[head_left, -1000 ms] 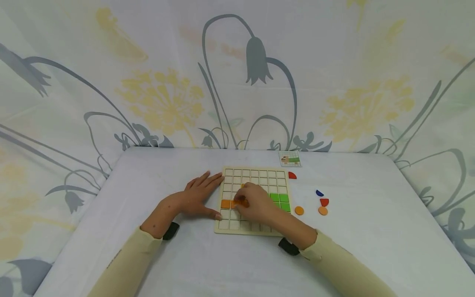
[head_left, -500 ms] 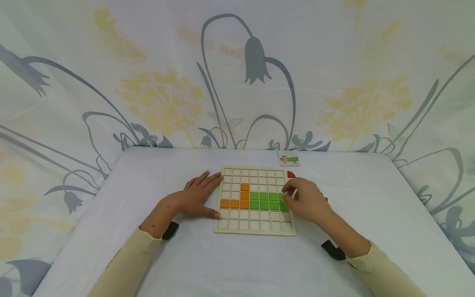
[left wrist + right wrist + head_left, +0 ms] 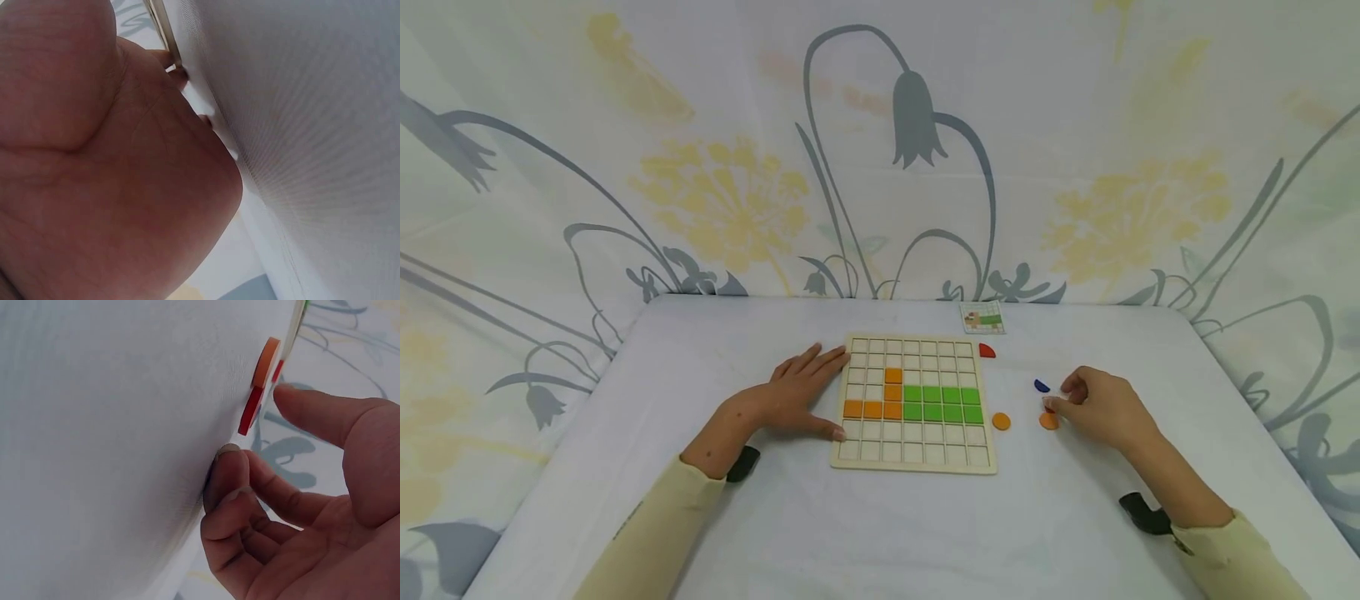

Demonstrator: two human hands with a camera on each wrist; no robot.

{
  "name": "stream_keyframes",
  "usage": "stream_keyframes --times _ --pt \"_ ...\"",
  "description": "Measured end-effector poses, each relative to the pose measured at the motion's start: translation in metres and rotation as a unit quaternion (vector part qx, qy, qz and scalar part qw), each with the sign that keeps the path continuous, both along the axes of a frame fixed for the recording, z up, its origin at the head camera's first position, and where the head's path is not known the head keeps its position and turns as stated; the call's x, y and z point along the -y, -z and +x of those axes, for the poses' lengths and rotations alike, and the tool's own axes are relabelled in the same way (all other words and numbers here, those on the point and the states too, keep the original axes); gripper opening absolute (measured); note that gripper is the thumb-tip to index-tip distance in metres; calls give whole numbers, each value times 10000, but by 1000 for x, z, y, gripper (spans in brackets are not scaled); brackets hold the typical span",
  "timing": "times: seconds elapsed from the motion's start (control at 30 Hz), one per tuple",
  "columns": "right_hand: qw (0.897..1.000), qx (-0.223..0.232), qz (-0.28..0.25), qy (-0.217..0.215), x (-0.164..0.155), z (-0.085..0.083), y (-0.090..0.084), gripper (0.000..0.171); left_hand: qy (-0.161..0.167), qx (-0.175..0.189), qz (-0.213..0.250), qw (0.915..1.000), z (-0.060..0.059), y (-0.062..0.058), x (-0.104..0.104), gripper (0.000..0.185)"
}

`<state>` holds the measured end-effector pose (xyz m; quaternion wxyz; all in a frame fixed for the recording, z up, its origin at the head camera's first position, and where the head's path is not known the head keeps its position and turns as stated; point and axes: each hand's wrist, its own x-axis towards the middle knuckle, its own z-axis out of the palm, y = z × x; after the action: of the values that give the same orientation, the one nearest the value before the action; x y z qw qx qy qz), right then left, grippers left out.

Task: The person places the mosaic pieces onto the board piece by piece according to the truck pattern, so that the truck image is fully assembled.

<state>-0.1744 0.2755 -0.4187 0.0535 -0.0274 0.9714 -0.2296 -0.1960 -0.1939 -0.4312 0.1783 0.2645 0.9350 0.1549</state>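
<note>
My left hand (image 3: 805, 398) lies spread at the left side of a pale wooden grid board (image 3: 925, 454). Its fingertips and thumb touch that edge. Set in the grid are several orange squares (image 3: 892, 392) and a block of green squares (image 3: 942, 404). To the right of the board, my right hand (image 3: 1101, 406) is down by the loose pieces. Its thumb and fingers stand apart around a small red piece (image 3: 250, 411), with no grip visible. An orange disc (image 3: 266, 362) touches the red piece. A blue half-round piece (image 3: 1041, 386) lies just left of the fingers.
Another orange disc (image 3: 1002, 422) lies close to the board's right edge. A red quarter-round piece (image 3: 987, 351) sits near the upper right corner. Behind the board, a small picture card (image 3: 982, 318) lies on the white cloth. A flower-printed curtain (image 3: 917, 208) closes off the back.
My right hand has moved right, from the orange squares past the green ones to the loose pieces. More orange squares now show in the grid. The left hand has stayed put.
</note>
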Motion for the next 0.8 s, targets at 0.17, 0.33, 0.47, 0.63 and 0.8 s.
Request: stream_keyframes --times 0.17,0.33,0.47,0.63,0.8 --pt "9999 131 1 -73 -3 -4 3 35 -22 12 18 10000 1 0 0 120" --pt "9996 178 -157 -129 1 -5 3 29 -16 15 28 10000 0 0 -1 120" --pt "9994 107 -299 -154 6 -5 1 24 -4 9 8 10000 0 1 -1 120" --pt "9985 21 -508 -203 19 -5 -2 17 22 -15 26 10000 -1 2 0 120" --pt "9966 -154 -714 -375 43 -9 -5 6 19 0 25 10000 -1 1 0 121"
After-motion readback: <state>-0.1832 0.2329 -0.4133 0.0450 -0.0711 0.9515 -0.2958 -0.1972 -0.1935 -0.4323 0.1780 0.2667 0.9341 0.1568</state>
